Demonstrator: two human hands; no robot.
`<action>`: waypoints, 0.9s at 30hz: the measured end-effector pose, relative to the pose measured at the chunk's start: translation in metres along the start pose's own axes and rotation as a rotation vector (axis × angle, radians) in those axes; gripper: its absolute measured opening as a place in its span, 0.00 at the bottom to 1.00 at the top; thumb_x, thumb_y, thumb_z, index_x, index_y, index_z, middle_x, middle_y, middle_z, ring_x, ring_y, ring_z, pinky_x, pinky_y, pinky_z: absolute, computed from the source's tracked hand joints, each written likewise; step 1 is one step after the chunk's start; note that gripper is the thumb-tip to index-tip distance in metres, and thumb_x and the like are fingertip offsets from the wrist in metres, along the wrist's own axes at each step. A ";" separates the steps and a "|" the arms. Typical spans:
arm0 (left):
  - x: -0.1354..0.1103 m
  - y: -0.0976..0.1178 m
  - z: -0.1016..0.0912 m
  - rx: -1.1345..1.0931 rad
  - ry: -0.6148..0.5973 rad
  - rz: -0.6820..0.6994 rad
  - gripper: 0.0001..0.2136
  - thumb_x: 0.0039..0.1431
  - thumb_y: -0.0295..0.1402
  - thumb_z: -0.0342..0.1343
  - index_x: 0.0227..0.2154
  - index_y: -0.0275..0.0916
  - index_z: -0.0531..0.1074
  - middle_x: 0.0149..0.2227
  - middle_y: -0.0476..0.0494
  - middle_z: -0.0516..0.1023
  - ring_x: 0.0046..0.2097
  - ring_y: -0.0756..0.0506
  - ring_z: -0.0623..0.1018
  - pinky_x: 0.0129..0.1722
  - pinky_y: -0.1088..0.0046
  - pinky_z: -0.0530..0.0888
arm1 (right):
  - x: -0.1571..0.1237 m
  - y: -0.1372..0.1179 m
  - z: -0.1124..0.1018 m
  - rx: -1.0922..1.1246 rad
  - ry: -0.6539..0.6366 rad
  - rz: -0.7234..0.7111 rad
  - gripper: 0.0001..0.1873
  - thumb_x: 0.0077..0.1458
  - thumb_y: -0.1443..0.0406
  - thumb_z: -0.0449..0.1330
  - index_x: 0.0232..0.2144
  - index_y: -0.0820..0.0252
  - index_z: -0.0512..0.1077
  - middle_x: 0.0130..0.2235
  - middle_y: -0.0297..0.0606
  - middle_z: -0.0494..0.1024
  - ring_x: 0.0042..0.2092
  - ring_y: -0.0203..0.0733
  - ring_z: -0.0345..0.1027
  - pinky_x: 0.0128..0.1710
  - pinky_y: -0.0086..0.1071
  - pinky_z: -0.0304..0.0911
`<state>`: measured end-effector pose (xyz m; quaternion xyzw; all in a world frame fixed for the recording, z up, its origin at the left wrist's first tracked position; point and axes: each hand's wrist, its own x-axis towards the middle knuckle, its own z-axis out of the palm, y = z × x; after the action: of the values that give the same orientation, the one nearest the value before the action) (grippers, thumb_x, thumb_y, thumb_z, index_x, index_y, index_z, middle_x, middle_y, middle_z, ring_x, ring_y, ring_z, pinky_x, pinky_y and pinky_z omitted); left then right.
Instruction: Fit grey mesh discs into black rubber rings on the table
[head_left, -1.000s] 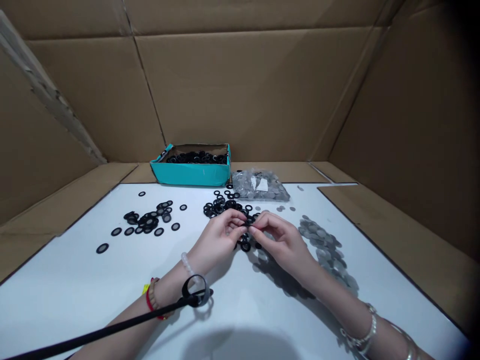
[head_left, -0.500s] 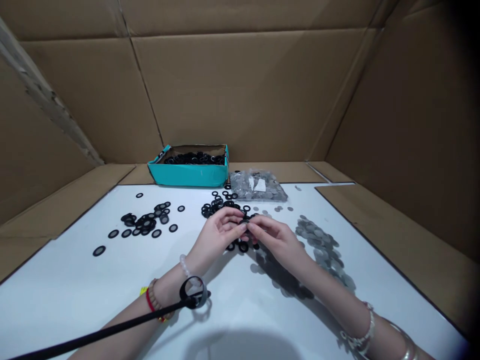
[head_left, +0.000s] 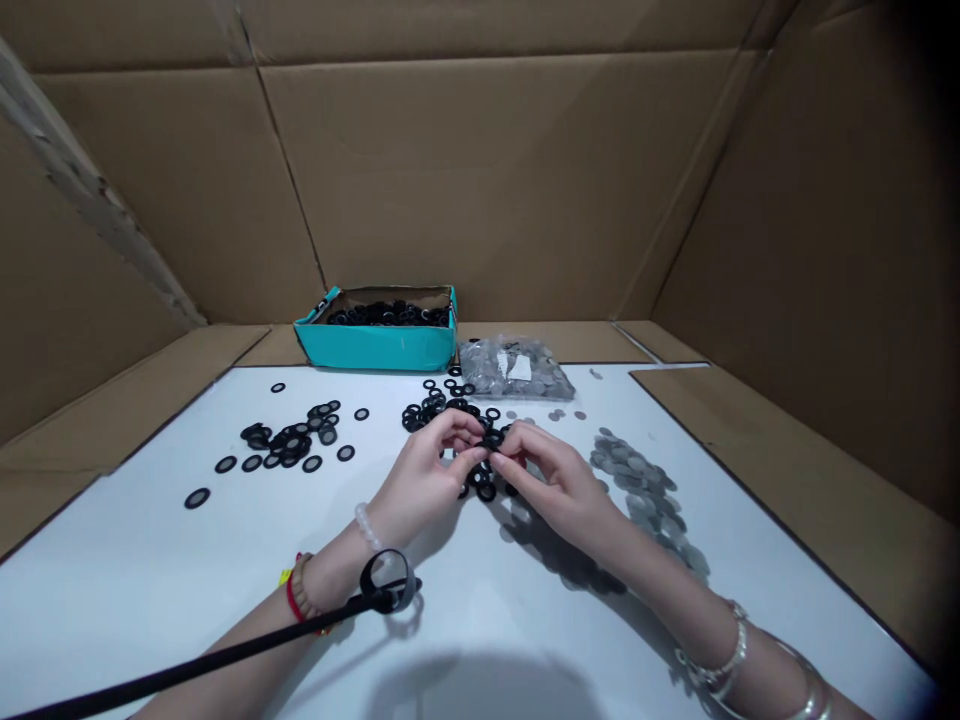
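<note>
My left hand [head_left: 431,462] and my right hand [head_left: 551,472] meet over the middle of the white table. Between their thumbs and fingertips they pinch a small black ring [head_left: 486,449], partly covered by the fingers. Loose black rings [head_left: 486,492] lie beneath and behind my hands, some of them hidden. Thin grey discs [head_left: 637,470] are spread in a long heap to the right, partly under my right forearm. At the left sits a group of black rings with grey centres [head_left: 292,445], several lying singly around it.
A teal box [head_left: 379,347] full of black rings stands at the back, beside a clear plastic bag [head_left: 517,370] of grey discs. A black rod [head_left: 225,658] with a ring-shaped end crosses the lower left, over my left forearm. Cardboard walls [head_left: 495,190] enclose the table.
My fingers have shifted slightly around the black ring, and my right-hand fingers have curled a little more. The piles look the same.
</note>
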<state>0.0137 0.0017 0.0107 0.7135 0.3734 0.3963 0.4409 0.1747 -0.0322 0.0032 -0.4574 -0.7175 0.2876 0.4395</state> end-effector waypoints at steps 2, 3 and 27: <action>0.000 0.002 0.002 0.009 0.035 -0.014 0.05 0.52 0.26 0.53 0.33 0.37 0.66 0.33 0.46 0.70 0.34 0.50 0.69 0.37 0.73 0.67 | 0.000 0.000 0.000 -0.014 0.016 -0.020 0.11 0.57 0.64 0.52 0.23 0.59 0.61 0.26 0.31 0.62 0.29 0.35 0.57 0.30 0.29 0.53; 0.000 0.003 0.002 0.006 0.052 -0.023 0.05 0.51 0.26 0.53 0.33 0.37 0.66 0.33 0.46 0.70 0.34 0.50 0.69 0.37 0.73 0.67 | 0.000 0.001 0.000 -0.016 0.023 -0.026 0.11 0.57 0.64 0.52 0.23 0.59 0.61 0.26 0.31 0.62 0.29 0.35 0.57 0.29 0.29 0.53; 0.004 -0.002 -0.005 -0.469 -0.142 -0.233 0.11 0.50 0.33 0.57 0.38 0.37 0.73 0.37 0.43 0.75 0.36 0.49 0.74 0.40 0.71 0.71 | 0.002 0.012 0.003 0.837 -0.083 0.361 0.09 0.53 0.60 0.57 0.26 0.60 0.66 0.27 0.31 0.63 0.30 0.33 0.57 0.31 0.28 0.53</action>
<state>0.0103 0.0074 0.0117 0.5703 0.3190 0.3675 0.6618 0.1768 -0.0255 -0.0076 -0.3464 -0.4654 0.6429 0.5000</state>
